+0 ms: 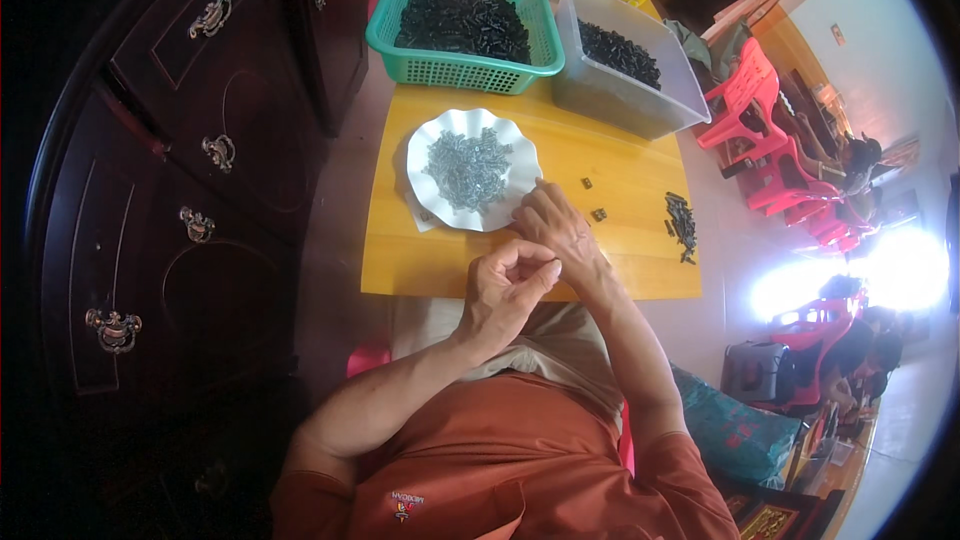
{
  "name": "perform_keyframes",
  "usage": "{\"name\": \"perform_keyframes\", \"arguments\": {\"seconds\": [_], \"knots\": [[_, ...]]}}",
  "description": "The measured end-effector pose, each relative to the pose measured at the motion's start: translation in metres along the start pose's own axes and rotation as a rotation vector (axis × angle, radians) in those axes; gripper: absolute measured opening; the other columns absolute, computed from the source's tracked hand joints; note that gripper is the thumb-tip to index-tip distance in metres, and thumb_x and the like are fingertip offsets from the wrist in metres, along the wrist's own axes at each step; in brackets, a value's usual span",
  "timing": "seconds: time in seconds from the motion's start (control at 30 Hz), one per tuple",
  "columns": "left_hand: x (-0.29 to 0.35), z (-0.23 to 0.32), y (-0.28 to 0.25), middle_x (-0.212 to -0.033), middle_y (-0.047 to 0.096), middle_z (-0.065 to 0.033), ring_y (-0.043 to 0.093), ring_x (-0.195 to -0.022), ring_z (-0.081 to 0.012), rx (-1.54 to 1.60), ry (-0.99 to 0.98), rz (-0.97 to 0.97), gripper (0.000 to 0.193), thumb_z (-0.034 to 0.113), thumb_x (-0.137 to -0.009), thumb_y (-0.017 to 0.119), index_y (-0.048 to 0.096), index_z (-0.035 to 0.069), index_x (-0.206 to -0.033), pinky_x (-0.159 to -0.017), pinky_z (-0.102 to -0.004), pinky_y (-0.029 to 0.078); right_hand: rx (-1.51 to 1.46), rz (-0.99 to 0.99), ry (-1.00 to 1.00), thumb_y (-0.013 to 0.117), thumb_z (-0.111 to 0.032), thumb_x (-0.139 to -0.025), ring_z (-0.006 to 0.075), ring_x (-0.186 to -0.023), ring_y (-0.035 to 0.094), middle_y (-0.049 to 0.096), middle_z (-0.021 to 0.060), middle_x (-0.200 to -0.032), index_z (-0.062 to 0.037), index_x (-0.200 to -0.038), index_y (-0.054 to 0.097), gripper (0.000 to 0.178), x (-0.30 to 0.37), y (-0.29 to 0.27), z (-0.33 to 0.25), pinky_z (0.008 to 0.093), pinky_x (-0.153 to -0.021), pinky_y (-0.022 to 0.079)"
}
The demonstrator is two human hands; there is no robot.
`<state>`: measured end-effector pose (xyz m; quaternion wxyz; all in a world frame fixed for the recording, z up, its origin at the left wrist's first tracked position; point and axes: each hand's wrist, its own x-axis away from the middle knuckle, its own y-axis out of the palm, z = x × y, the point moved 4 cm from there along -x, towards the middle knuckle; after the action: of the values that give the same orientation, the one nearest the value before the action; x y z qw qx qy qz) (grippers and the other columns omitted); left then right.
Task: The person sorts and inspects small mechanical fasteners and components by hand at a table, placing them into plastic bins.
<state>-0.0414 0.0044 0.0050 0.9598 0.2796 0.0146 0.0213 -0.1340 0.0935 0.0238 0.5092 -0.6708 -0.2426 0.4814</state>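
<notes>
My left hand [508, 280] hovers over the near edge of the yellow wooden table [620, 175], its thumb and fingertips pinched together on something too small to make out. My right hand [556, 225] lies on the table just behind it, fingertips touching the rim of a white scalloped plate [425, 155] heaped with small grey metal parts [468, 168]. Two tiny dark pieces [597, 213] lie on the table right of my right hand.
A green mesh basket [462, 68] and a clear plastic bin [640, 100], both holding black parts, stand at the table's far side. A small pile of black parts [682, 223] lies near the right edge. A dark wooden cabinet [180, 190] stands left; red plastic chairs [760, 130] and seated people are at the right.
</notes>
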Motion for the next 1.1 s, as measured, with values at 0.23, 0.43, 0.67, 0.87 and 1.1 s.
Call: {"name": "perform_keyframes", "arguments": {"seconds": [0.23, 0.43, 0.67, 0.87, 1.1], "knots": [[-0.002, 0.003, -0.001, -0.085, 0.065, -0.0042, 0.062, -0.075, -0.0086, 0.027, 0.0, -0.002, 0.012, 0.007, -0.091, 0.068, 0.063, -0.002, -0.099, -0.071, -0.023, 0.053, 0.045, -0.037, -0.041, 0.061, -0.01, -0.072, 0.0312, -0.102, 0.054, 0.056, 0.0128, -0.094, -0.0008, -0.092, 0.061, 0.022, -0.001, -0.004, 0.001, 0.0378, -0.093, 0.047], [-0.002, 0.006, -0.003, -0.084, 0.065, -0.0042, 0.062, -0.074, -0.0091, 0.008, -0.001, 0.028, 0.012, 0.006, -0.091, 0.068, 0.063, -0.002, -0.098, -0.071, -0.0232, 0.053, 0.064, -0.062, -0.04, 0.061, -0.01, -0.073, 0.0342, -0.108, 0.056, 0.058, 0.0146, -0.099, -0.0003, -0.093, 0.061, 0.022, 0.001, -0.004, 0.002, 0.0389, -0.099, 0.046], [-0.006, 0.006, -0.006, -0.084, 0.065, -0.005, 0.062, -0.073, -0.0097, 0.013, -0.002, 0.033, 0.015, 0.007, -0.089, 0.07, 0.063, -0.002, -0.099, -0.07, -0.0233, 0.053, 0.083, -0.065, -0.047, 0.062, -0.011, -0.073, 0.0329, -0.105, 0.055, 0.057, 0.0128, -0.097, -0.0019, -0.093, 0.06, 0.022, 0.003, -0.004, 0.003, 0.0381, -0.093, 0.048], [-0.008, 0.01, -0.011, -0.085, 0.066, -0.0055, 0.064, -0.074, -0.0107, 0.035, 0.004, 0.084, 0.015, 0.008, -0.089, 0.07, 0.063, -0.001, -0.099, -0.069, -0.0244, 0.054, 0.116, -0.066, -0.07, 0.063, -0.012, -0.071, 0.0295, -0.097, 0.055, 0.054, 0.01, -0.091, -0.0045, -0.089, 0.06, 0.02, 0.001, -0.009, -0.002, 0.0359, -0.084, 0.05], [-0.01, 0.009, -0.012, -0.086, 0.066, -0.0057, 0.064, -0.075, -0.0111, 0.058, -0.031, 0.133, 0.015, 0.008, -0.089, 0.07, 0.063, 0.0, -0.099, -0.069, -0.0248, 0.055, 0.231, -0.06, -0.166, 0.064, -0.013, -0.069, 0.0295, -0.102, 0.056, 0.056, 0.0094, -0.092, -0.0048, -0.089, 0.06, 0.021, 0.001, -0.005, -0.001, 0.0397, -0.099, 0.047]]}}
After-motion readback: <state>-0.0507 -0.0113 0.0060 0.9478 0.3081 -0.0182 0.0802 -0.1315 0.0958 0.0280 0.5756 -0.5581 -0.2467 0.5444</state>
